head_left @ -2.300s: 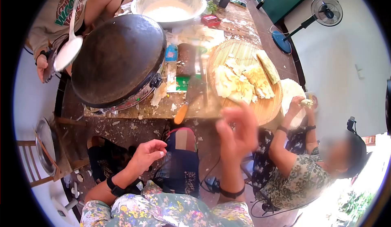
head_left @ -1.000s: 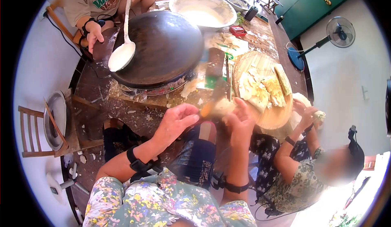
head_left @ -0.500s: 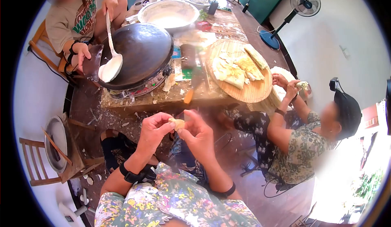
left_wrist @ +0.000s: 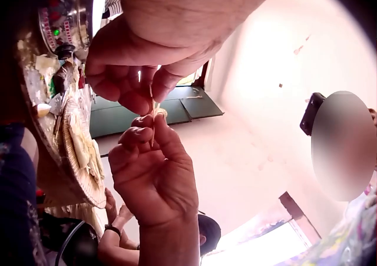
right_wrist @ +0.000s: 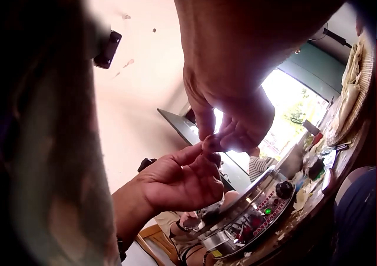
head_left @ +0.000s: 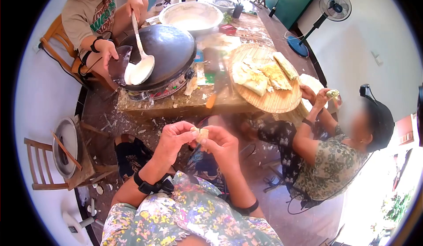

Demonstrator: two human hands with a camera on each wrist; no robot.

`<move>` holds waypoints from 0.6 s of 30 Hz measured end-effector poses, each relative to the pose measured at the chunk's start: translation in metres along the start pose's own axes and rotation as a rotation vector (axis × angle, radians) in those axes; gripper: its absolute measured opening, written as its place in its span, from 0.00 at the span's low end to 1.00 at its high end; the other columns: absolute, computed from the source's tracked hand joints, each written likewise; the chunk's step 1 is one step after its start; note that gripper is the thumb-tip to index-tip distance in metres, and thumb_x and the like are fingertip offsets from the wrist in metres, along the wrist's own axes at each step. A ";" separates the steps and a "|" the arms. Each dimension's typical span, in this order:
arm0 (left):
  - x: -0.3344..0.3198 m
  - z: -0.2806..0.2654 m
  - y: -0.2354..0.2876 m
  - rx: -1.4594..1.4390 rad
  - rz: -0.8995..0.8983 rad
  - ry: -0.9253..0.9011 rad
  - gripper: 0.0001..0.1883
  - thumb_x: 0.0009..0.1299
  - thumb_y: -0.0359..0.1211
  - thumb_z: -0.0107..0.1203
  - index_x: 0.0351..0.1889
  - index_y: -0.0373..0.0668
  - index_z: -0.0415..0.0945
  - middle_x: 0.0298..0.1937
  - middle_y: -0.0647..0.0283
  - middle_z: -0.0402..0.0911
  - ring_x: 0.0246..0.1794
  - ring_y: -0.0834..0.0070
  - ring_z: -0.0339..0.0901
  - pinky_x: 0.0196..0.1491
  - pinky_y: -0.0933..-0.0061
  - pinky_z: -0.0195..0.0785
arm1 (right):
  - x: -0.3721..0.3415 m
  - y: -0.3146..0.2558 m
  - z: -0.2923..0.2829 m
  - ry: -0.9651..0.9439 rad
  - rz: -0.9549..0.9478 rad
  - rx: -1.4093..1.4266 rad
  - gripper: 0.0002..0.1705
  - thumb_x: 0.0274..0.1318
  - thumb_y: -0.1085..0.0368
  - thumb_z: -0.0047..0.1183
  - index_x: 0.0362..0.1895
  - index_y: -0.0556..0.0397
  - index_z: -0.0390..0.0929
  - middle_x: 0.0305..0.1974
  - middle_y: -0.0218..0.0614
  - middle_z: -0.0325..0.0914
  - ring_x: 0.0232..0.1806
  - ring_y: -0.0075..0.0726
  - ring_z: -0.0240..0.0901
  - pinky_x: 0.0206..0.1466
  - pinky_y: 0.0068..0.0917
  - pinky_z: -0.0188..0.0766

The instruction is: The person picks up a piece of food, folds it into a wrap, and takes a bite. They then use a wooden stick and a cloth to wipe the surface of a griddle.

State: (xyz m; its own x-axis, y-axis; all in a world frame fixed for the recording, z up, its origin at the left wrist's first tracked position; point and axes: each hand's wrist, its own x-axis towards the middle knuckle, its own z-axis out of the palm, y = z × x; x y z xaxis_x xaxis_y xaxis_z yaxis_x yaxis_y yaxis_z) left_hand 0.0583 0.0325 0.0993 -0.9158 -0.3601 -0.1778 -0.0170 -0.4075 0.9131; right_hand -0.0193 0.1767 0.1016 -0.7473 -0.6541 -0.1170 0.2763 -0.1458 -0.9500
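Observation:
In the head view, a small pale-yellow piece of thin pancake (head_left: 201,135) is held over the person's lap, in front of the table. My left hand (head_left: 173,143) pinches one side of it between thumb and fingers. From the other side, my right hand (head_left: 224,147) pinches it too, so the fingertips of both hands nearly meet. Seen edge-on in the left wrist view, the piece (left_wrist: 154,116) is a thin strip between the two hands. Fingers mostly hide it in the right wrist view.
A round woven board (head_left: 260,100) bears folded pancakes (head_left: 257,76). Left of it are an orange-handled tool (head_left: 211,100) and a round griddle (head_left: 163,52). Another person holds a ladle (head_left: 143,69) of batter over the griddle. A batter basin (head_left: 191,8) stands behind; someone sits at right.
Both hands came together from apart near the table edge, drew back toward the lap, and now pinch the pancake piece. The ladle moved from beside the griddle to over its edge.

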 end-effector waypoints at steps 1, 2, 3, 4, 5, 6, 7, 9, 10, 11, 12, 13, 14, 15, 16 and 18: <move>0.000 -0.001 0.000 -0.007 -0.003 0.004 0.05 0.65 0.28 0.56 0.35 0.36 0.77 0.29 0.65 0.81 0.24 0.83 0.74 0.31 0.83 0.69 | 0.002 0.000 0.000 -0.016 -0.004 0.002 0.14 0.53 0.75 0.57 0.46 0.62 0.75 0.35 0.33 0.80 0.30 0.19 0.73 0.32 0.17 0.70; 0.000 -0.003 0.000 -0.025 -0.006 0.004 0.05 0.65 0.28 0.56 0.35 0.36 0.77 0.30 0.65 0.81 0.24 0.83 0.74 0.31 0.83 0.69 | 0.002 0.000 0.001 -0.022 0.005 0.015 0.14 0.53 0.75 0.57 0.46 0.63 0.75 0.35 0.33 0.80 0.30 0.19 0.73 0.32 0.17 0.70; -0.001 -0.004 0.001 -0.042 -0.010 0.006 0.05 0.65 0.28 0.56 0.35 0.36 0.77 0.30 0.65 0.81 0.24 0.83 0.74 0.31 0.83 0.69 | 0.002 0.000 0.002 -0.028 0.016 0.030 0.14 0.53 0.75 0.57 0.46 0.63 0.75 0.35 0.33 0.80 0.30 0.19 0.73 0.32 0.17 0.70; -0.002 -0.006 0.000 -0.060 -0.014 0.006 0.05 0.65 0.28 0.56 0.35 0.36 0.77 0.30 0.64 0.81 0.24 0.83 0.74 0.31 0.83 0.69 | 0.002 0.000 0.003 -0.032 0.027 0.043 0.14 0.53 0.75 0.57 0.45 0.63 0.75 0.35 0.33 0.80 0.30 0.19 0.73 0.32 0.17 0.70; -0.002 -0.006 0.000 -0.063 -0.013 0.014 0.05 0.65 0.28 0.56 0.35 0.36 0.77 0.30 0.64 0.81 0.24 0.83 0.74 0.31 0.83 0.69 | 0.002 0.002 0.004 -0.034 0.022 0.050 0.14 0.52 0.75 0.57 0.45 0.62 0.75 0.34 0.33 0.80 0.29 0.19 0.73 0.31 0.17 0.69; -0.002 -0.006 -0.001 -0.068 -0.013 0.021 0.05 0.65 0.28 0.56 0.35 0.36 0.77 0.30 0.64 0.81 0.24 0.83 0.74 0.30 0.83 0.69 | 0.003 0.005 0.003 -0.035 0.016 0.056 0.14 0.52 0.75 0.57 0.45 0.62 0.75 0.34 0.33 0.80 0.29 0.20 0.74 0.30 0.16 0.69; -0.003 -0.006 -0.003 -0.074 -0.013 0.030 0.05 0.65 0.28 0.56 0.35 0.36 0.77 0.30 0.64 0.81 0.24 0.83 0.74 0.30 0.83 0.69 | 0.003 0.007 0.003 -0.036 0.012 0.061 0.14 0.52 0.75 0.57 0.45 0.62 0.75 0.34 0.33 0.80 0.28 0.20 0.74 0.30 0.16 0.68; -0.003 -0.005 -0.003 -0.076 -0.006 0.058 0.04 0.65 0.27 0.56 0.35 0.36 0.77 0.30 0.64 0.81 0.23 0.83 0.74 0.30 0.83 0.69 | 0.003 0.009 0.001 -0.017 0.007 0.056 0.14 0.52 0.74 0.57 0.45 0.61 0.75 0.33 0.33 0.80 0.27 0.21 0.75 0.28 0.15 0.67; -0.003 -0.005 -0.004 -0.078 -0.003 0.071 0.04 0.65 0.27 0.56 0.35 0.36 0.78 0.30 0.64 0.81 0.23 0.83 0.74 0.29 0.83 0.69 | 0.003 0.009 0.001 -0.007 0.005 0.052 0.14 0.52 0.74 0.57 0.45 0.61 0.75 0.33 0.33 0.81 0.26 0.21 0.75 0.27 0.15 0.67; -0.002 -0.006 -0.005 -0.069 0.012 0.076 0.04 0.65 0.27 0.56 0.36 0.36 0.78 0.30 0.64 0.81 0.23 0.83 0.74 0.29 0.83 0.69 | 0.004 0.010 0.000 -0.001 0.007 0.054 0.14 0.52 0.74 0.57 0.45 0.61 0.75 0.33 0.33 0.81 0.26 0.21 0.75 0.26 0.15 0.66; -0.001 -0.006 -0.007 -0.060 0.026 0.080 0.04 0.65 0.27 0.56 0.36 0.36 0.78 0.30 0.64 0.81 0.23 0.83 0.74 0.29 0.83 0.69 | 0.004 0.011 -0.001 0.006 0.007 0.055 0.14 0.52 0.74 0.57 0.45 0.61 0.75 0.32 0.33 0.81 0.25 0.21 0.76 0.25 0.14 0.66; 0.000 -0.006 -0.008 -0.049 0.042 0.083 0.04 0.65 0.27 0.56 0.36 0.37 0.78 0.30 0.64 0.81 0.23 0.83 0.74 0.29 0.83 0.69 | 0.004 0.012 -0.002 0.013 0.007 0.058 0.14 0.52 0.73 0.57 0.45 0.60 0.76 0.32 0.33 0.81 0.25 0.21 0.76 0.24 0.14 0.65; 0.000 -0.005 -0.008 -0.049 0.052 0.082 0.04 0.65 0.27 0.56 0.36 0.37 0.78 0.30 0.64 0.81 0.23 0.83 0.74 0.29 0.83 0.69 | 0.005 0.013 -0.003 0.019 0.000 0.061 0.14 0.52 0.74 0.57 0.44 0.60 0.76 0.31 0.33 0.81 0.25 0.21 0.76 0.23 0.14 0.65; 0.001 -0.004 -0.007 -0.049 0.062 0.080 0.04 0.65 0.27 0.56 0.36 0.37 0.78 0.30 0.64 0.81 0.23 0.83 0.74 0.28 0.83 0.69 | 0.005 0.013 -0.003 0.025 -0.006 0.065 0.13 0.52 0.74 0.57 0.44 0.60 0.76 0.31 0.33 0.81 0.24 0.21 0.76 0.23 0.14 0.65; 0.001 -0.003 -0.007 -0.049 0.069 0.080 0.04 0.65 0.27 0.56 0.36 0.37 0.78 0.30 0.64 0.81 0.23 0.83 0.74 0.28 0.83 0.69 | 0.005 0.013 -0.003 0.031 -0.010 0.069 0.13 0.52 0.74 0.57 0.44 0.60 0.76 0.31 0.33 0.81 0.24 0.21 0.76 0.23 0.14 0.65; 0.001 0.001 -0.005 -0.036 0.058 0.099 0.05 0.65 0.27 0.55 0.37 0.37 0.78 0.30 0.64 0.82 0.24 0.83 0.75 0.28 0.83 0.68 | 0.004 0.010 -0.004 0.060 -0.004 0.049 0.12 0.52 0.74 0.57 0.43 0.60 0.76 0.29 0.33 0.81 0.23 0.22 0.75 0.22 0.14 0.65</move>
State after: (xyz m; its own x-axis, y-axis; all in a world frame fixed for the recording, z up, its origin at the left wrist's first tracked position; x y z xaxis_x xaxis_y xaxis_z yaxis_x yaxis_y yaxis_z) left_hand 0.0575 0.0348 0.0947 -0.8705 -0.4647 -0.1622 0.0508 -0.4126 0.9095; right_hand -0.0223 0.1756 0.0903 -0.7830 -0.6079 -0.1319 0.3015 -0.1855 -0.9352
